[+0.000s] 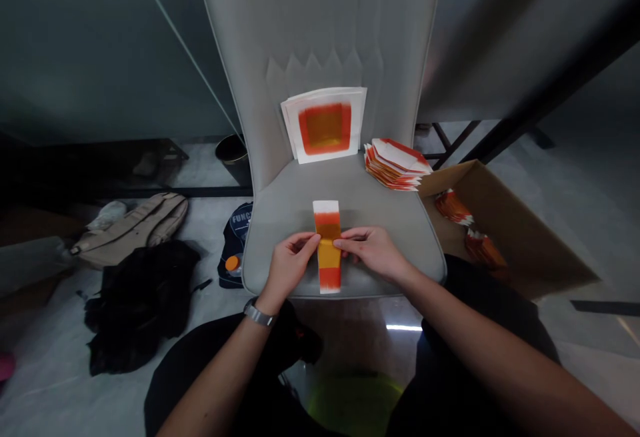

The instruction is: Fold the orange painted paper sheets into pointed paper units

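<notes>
Between my two hands is a narrow folded strip of paper [329, 254], white at its ends with orange and gold bands. My left hand [293, 260] pinches its left edge with thumb and fingers. On the opposite edge, my right hand [375, 250] pinches it at about the same height. The strip is held over the front of a grey chair seat [280, 217]. Behind it, square white sheets [325, 124] with an orange and gold print lean against the backrest. A stack of folded papers [397, 164] in the same colours lies at the seat's right edge.
Right of the chair stands an open cardboard box [520, 224] with bundles of folded paper [483, 248] inside. On the floor to the left are a beige bag [135, 230], a black cloth item [143, 297], a dark blue bag [235, 230] and a black bin [235, 157].
</notes>
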{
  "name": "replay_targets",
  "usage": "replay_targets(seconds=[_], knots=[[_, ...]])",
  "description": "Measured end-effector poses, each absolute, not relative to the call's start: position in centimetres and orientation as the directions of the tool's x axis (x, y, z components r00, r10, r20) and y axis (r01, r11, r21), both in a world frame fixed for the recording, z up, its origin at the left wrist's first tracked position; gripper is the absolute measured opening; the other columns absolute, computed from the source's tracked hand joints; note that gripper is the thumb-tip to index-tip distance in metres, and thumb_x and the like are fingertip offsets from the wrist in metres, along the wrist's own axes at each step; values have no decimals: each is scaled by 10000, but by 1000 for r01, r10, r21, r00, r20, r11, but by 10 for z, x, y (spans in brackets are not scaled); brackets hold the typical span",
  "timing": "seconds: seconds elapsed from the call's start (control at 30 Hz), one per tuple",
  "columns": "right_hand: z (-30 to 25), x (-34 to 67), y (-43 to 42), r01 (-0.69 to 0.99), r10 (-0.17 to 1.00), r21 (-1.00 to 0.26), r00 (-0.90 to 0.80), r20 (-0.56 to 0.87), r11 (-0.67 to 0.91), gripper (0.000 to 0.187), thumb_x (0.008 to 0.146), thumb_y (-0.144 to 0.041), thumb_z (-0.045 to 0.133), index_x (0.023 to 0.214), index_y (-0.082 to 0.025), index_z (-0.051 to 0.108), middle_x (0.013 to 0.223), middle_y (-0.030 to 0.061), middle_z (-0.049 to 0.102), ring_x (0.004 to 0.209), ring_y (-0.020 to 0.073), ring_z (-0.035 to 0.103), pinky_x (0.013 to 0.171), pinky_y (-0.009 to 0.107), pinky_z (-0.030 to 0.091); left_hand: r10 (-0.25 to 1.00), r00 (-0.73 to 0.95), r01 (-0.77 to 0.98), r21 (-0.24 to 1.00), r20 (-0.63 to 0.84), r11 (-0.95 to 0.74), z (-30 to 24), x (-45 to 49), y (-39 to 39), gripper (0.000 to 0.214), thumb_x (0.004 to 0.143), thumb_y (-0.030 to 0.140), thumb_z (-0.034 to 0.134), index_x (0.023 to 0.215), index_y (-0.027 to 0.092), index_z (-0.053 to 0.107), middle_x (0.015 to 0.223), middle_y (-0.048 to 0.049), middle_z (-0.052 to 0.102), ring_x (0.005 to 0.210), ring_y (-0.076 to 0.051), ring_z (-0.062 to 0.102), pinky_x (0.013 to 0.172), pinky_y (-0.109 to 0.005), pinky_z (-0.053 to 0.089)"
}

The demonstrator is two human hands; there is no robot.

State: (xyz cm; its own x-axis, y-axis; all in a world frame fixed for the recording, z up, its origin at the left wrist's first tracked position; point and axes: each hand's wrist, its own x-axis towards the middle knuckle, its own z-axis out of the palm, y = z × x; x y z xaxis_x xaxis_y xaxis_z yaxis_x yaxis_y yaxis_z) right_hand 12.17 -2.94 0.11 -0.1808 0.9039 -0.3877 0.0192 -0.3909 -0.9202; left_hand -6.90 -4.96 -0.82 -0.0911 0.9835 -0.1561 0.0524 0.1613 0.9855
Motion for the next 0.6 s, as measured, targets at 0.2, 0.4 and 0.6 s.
replay_targets(seconds=[0.2,0.4,0.6], knots=[[9,117,-30,19,906,-919,-165,-391,-393,264,679,-383,873,827,-185,781,625,7,682,479,101,521,427,230,356,964,-52,-28,965,-260,259,-14,-77,-51,346,706,472,855,908,194,817,926,-74,801,868,-219,723,837,-338,575],[9,108,-32,85,878,-918,-267,-396,-388,228,674,-395,877,743,-200,781,638,3,685,458,86,497,437,230,368,962,-131,-21,970,-242,241,-18,-81,-49,344,735,468,838,940,194,814,938,-68,798,864,-214,717,826,-330,564],[0,107,-32,120,904,-924,-196,-380,-362,273,640,-423,890,707,-193,757,592,-14,646,423,82,467,419,229,328,952,-58,-98,951,-300,294,-20,-83,-54,357,692,457,874,915,187,807,910,-69,795,824,-203,715,809,-327,569]])
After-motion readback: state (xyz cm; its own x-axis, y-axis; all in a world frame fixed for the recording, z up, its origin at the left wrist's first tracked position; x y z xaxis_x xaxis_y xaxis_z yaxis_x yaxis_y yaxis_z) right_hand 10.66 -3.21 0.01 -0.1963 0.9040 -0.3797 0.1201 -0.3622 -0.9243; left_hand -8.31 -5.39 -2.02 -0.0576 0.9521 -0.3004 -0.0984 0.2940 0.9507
